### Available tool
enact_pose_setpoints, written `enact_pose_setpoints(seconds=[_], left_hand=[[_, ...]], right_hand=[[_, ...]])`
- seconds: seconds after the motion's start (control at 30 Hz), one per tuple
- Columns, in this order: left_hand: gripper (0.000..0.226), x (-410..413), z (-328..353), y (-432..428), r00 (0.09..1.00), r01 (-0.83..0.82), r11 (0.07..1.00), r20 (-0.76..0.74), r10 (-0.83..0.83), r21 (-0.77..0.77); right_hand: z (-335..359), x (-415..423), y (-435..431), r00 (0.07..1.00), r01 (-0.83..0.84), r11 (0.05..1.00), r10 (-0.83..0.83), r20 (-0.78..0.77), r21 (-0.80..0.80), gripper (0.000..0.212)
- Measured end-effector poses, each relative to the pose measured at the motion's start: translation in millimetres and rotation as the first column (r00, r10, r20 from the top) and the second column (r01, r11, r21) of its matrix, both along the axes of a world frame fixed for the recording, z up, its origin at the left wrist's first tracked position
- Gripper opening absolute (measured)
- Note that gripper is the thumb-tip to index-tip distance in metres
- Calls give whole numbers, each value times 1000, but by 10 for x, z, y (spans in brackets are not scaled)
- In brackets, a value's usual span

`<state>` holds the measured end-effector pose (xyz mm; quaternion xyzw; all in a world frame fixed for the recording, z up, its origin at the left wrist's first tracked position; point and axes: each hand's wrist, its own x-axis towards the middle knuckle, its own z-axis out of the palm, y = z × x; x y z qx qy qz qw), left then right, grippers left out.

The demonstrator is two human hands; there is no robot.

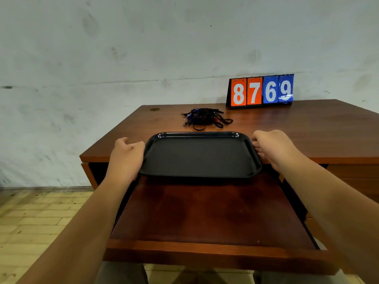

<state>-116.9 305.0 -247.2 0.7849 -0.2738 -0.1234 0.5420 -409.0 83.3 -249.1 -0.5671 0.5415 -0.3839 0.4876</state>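
A black rectangular tray lies at the front edge of a brown wooden desk, its near side jutting out over the pull-out shelf below. My left hand grips the tray's left rim with curled fingers. My right hand grips the right rim the same way. The tray holds nothing. Behind it lies a tangled pile of black and blue lanyard straps with metal clips.
A flip scoreboard reading 8769 stands at the back of the desk against a white wall. A wooden pull-out shelf extends toward me under the tray. Drawers sit at the right; tiled floor lies at the left.
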Motion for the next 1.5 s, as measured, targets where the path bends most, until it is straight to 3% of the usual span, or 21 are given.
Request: enact_pose_setpoints(seconds=[0.13, 0.2, 0.27, 0.37, 0.5, 0.7, 0.93, 1.23, 1.4, 1.5], left_hand=[[72, 72, -1, -162, 999, 20, 998, 44, -23, 52], [71, 141, 3, -255, 999, 35, 998, 10, -36, 51], [82, 223, 3, -317, 998, 54, 998, -12, -54, 39], [101, 421, -55, -451, 995, 88, 996, -46, -87, 24], [92, 457, -20, -579, 994, 106, 991, -4, -106, 84], [69, 552, -94, -800, 995, 74, 990, 55, -81, 119], [64, 614, -56, -894, 985, 87, 970, 128, -117, 225], [58, 582, -31, -731, 958, 177, 956, 183, -222, 236], [57, 607, -109, -501, 922, 209, 945, 273, -276, 250], [60, 561, -205, -267, 893, 233, 938, 325, -310, 255]], right_hand=[[-81, 61, -270, 999, -7, 1000, 7, -33, -13, 34], [-23, 113, -218, 997, -11, 999, 8, -82, -37, 29], [71, 174, -103, 987, -16, 996, 2, -160, -86, 17], [104, 242, -125, 976, -44, 984, 6, -217, -170, 24], [15, 294, -312, 957, -93, 967, 21, -291, -235, 30], [-83, 404, -545, 942, -122, 971, 49, -332, -204, 38], [-57, 456, -562, 892, -181, 951, 51, -449, -250, 46], [-73, 395, -476, 883, -280, 925, 144, -447, -256, 57], [-27, 274, -234, 917, -294, 864, 135, -375, -409, 28], [-34, 203, -80, 911, -296, 812, 82, -404, -503, 29]])
